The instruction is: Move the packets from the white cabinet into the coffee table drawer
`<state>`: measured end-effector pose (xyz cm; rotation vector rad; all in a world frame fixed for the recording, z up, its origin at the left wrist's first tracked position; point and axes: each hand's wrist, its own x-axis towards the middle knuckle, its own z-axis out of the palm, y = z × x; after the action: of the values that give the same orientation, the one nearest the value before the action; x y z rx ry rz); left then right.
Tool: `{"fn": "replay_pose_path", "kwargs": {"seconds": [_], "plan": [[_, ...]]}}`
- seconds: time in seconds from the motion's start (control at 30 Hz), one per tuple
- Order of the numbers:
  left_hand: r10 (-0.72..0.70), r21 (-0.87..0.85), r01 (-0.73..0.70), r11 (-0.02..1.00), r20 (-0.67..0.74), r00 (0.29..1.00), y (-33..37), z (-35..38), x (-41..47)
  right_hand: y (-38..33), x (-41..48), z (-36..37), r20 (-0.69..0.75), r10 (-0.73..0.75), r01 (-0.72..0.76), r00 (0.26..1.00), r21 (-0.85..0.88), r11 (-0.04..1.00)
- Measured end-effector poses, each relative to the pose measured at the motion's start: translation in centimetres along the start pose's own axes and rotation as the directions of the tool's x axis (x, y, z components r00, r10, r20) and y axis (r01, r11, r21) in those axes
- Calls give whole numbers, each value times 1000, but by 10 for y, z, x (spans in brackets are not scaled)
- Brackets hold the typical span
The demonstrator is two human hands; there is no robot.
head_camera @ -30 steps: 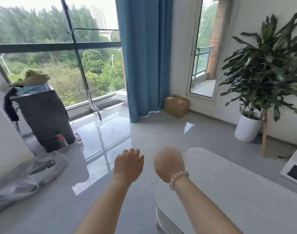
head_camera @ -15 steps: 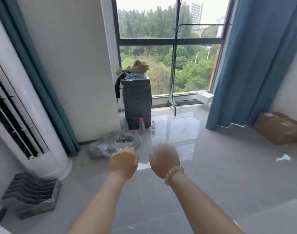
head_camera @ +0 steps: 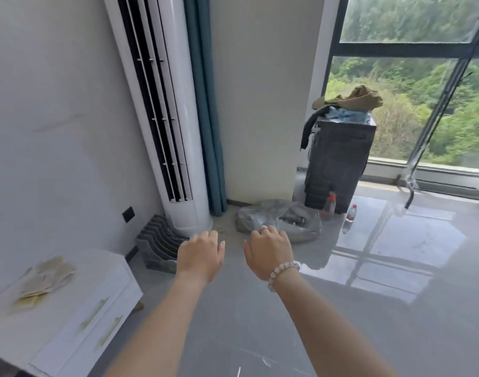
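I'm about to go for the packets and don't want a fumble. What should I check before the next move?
1. Left hand free: ok, it holds nothing.
2. Right hand free: ok, it holds nothing.
3. Packets in view: ok, they lie in a loose pile on top of the white cabinet.
4. Packets uncovered: ok, nothing lies on them.
5. Hands at the packets: not ok, both hover over the floor, to the right of the cabinet and apart from it.
6. Coffee table drawer open and ready: cannot tell, it is out of view.
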<state>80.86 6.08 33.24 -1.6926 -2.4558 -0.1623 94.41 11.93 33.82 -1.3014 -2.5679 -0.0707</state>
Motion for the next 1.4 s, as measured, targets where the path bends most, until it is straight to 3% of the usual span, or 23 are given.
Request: {"fn": "replay_pose_path", "kwargs": {"seconds": [0.2, 0.43, 0.83, 1.03, 1.4], "plan": [[-218, 14, 218, 976, -17, 976, -47, 0, 22, -35, 60, 11, 71, -165, 159, 984, 85, 984], [-417, 78, 417, 906, -8, 909, -86, -4, 24, -68, 110, 31, 35, -380, 370, 924, 158, 915], [-721, 156, 716, 680, -31, 692, -158, -5, -23, -177, 129, 52, 66, -678, 636, 732, 293, 714], [-777, 144, 773, 618, -36, 628, -199, 1, -33, -222, 136, 63, 80, -722, 669, 687, 318, 672], [-781, 141, 785, 603, -95, 617, -324, 4, -12, -337, 186, 79, 90, -742, 698, 664, 283, 658]]}}
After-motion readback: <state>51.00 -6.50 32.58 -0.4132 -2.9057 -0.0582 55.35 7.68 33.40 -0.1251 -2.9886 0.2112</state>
